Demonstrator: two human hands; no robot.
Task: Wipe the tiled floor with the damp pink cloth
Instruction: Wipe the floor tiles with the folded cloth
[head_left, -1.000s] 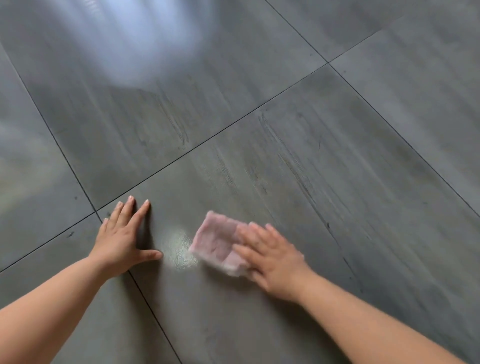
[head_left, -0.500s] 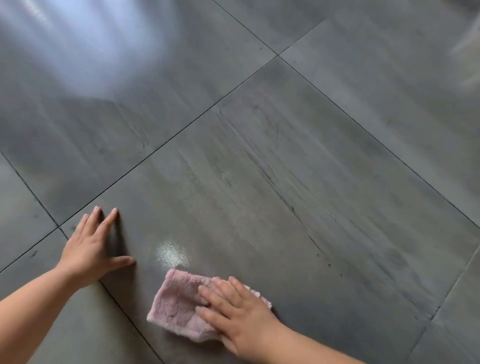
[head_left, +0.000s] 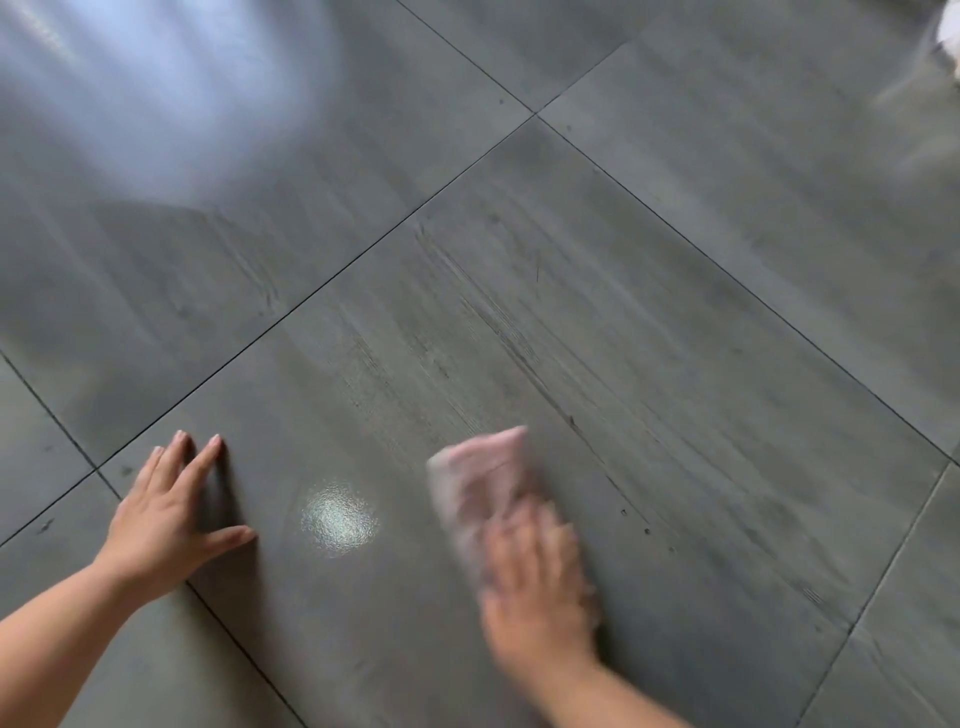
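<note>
A downward view of a grey tiled floor (head_left: 675, 338) with thin dark grout lines (head_left: 322, 291) crossing it at a slant. The person's left hand (head_left: 166, 514) lies open and flat on the floor, fingers straight and thumb spread. It sits at the left corner of the large central tile, just beside the crossing of two grout lines, and appears to prop up the body. The right hand (head_left: 540, 587) is motion-blurred. Its fingers look stretched flat over the near end of the pink cloth (head_left: 478, 473), pressing it down rather than gripping it, though the blur softens the detail. The cloth lies folded on that same tile, in its nearer half, with its far end poking out beyond the fingertips. Between the two hands, a small glossy wet patch (head_left: 337, 519) shines on the tile, just beside the cloth. A broad pale reflection (head_left: 171, 93) spreads over the far left tiles, and a blurred white shape (head_left: 948, 31) sits at the far right corner. The cloth looks soft, limp and light, and being damp it probably clings slightly and bunches if pushed from one edge. A flat palm over its middle is likely the best hold, as it spreads pressure and carries the whole pad along.
</note>
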